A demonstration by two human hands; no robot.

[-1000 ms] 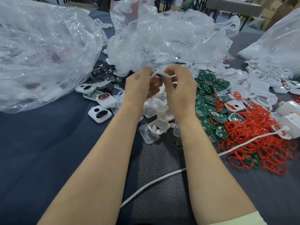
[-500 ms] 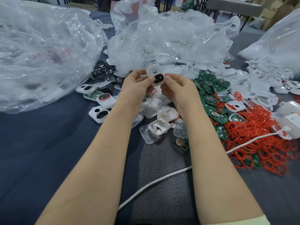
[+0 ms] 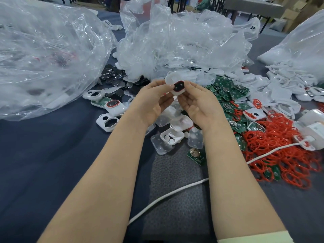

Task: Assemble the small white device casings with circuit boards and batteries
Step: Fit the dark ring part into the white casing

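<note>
Since a second ago both hands have rolled palm-up, so the white casing (image 3: pixel 176 85) shows its red-ringed dark window, held up above the table (image 3: pixel 43 155) near the green circuit boards (image 3: pixel 228 92). The left hand (image 3: pixel 150 102) and right hand (image 3: pixel 201 104) pinch it by the fingertips. Its rear part, perhaps a second white piece, blurs into the plastic bags (image 3: pixel 184 41) behind.

Both hands rolled from knuckles-up to palms facing near, left hand (image 3: pixel 152 102) and right hand (image 3: pixel 201 104) now pinching the white casing (image 3: pixel 177 87) at fingertips, its red-ringed dark window turned into sight.
</note>
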